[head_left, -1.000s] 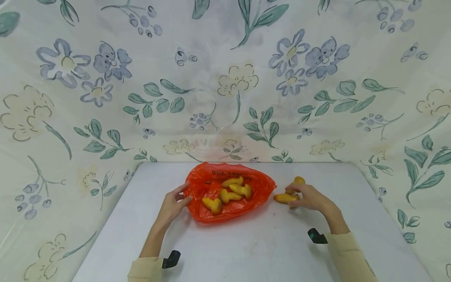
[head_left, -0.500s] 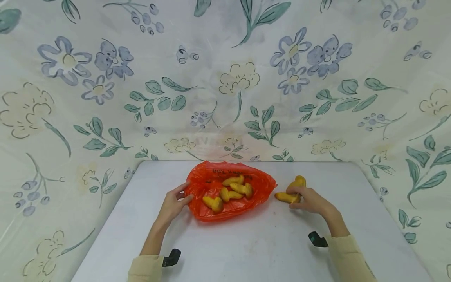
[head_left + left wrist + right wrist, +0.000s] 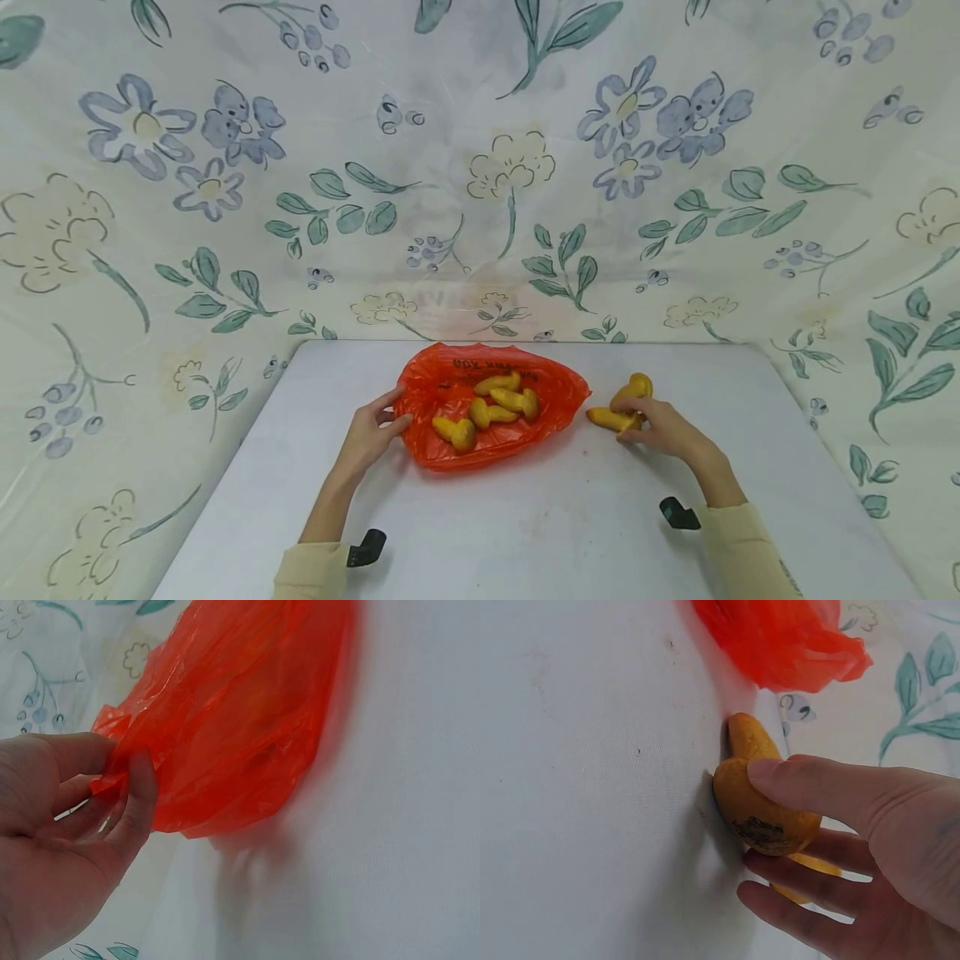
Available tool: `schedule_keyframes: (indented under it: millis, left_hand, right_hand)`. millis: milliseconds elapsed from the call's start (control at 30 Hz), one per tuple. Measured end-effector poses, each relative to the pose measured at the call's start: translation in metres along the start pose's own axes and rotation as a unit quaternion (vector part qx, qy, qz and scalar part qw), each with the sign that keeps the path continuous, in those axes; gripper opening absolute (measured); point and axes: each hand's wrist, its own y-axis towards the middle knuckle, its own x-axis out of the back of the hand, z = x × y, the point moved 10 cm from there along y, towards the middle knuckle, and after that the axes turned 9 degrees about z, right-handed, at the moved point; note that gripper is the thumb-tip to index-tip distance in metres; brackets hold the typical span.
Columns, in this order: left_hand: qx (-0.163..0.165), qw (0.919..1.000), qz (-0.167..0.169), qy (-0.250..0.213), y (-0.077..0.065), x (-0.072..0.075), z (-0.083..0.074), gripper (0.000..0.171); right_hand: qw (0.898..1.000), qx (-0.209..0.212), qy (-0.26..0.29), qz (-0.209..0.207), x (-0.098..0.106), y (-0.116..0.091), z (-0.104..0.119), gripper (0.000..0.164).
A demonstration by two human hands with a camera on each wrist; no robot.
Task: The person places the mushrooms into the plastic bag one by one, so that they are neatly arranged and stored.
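In the head view, a red plastic bag (image 3: 423, 400) lies spread with its mouth facing up, several yellow mushrooms (image 3: 453, 433) inside. My left hand (image 3: 367, 435) pinches the bag's left rim; the left wrist view shows thumb and fingers on the thin red plastic (image 3: 232, 742). To the right of the bag, my right hand (image 3: 666, 429) holds a yellow mushroom (image 3: 606, 419) whose stem points toward the bag. Its rounded cap (image 3: 761, 814), with a dark patch, sits between thumb and fingers. Just behind lies another yellow mushroom (image 3: 638, 386), partly covered by the fingers.
Everything stands on a white tabletop (image 3: 525, 533) with small stains. A flower-patterned cloth (image 3: 480, 208) rises behind the table's far edge and along both sides. Small black camera mounts (image 3: 366, 550) stick out from both wrists.
My right fingers have come in around the mushroom, which has shifted very slightly. The left hand keeps its place on the bag's rim.
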Motion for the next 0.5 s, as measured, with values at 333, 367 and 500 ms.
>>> schedule_keyframes:
  millis: [333,367,500]
  left_hand:
    - [0.007,0.9999,-0.001,-0.008,-0.0012,-0.0023,0.0014,0.058]
    - [0.008,0.9999,-0.001,-0.008,-0.0013,-0.0025,0.0015,0.058]
    - [0.006,0.9999,0.000,-0.012,-0.0013,-0.0027,0.0011,0.058]
  right_hand:
    - [1.000,0.002,0.002,-0.003,-0.0001,-0.0010,0.0006,0.036]
    - [1.000,-0.002,0.004,-0.004,-0.0003,-0.0007,-0.0005,0.036]
    - [1.000,0.000,0.008,-0.004,-0.0015,-0.0004,-0.0013,0.037]
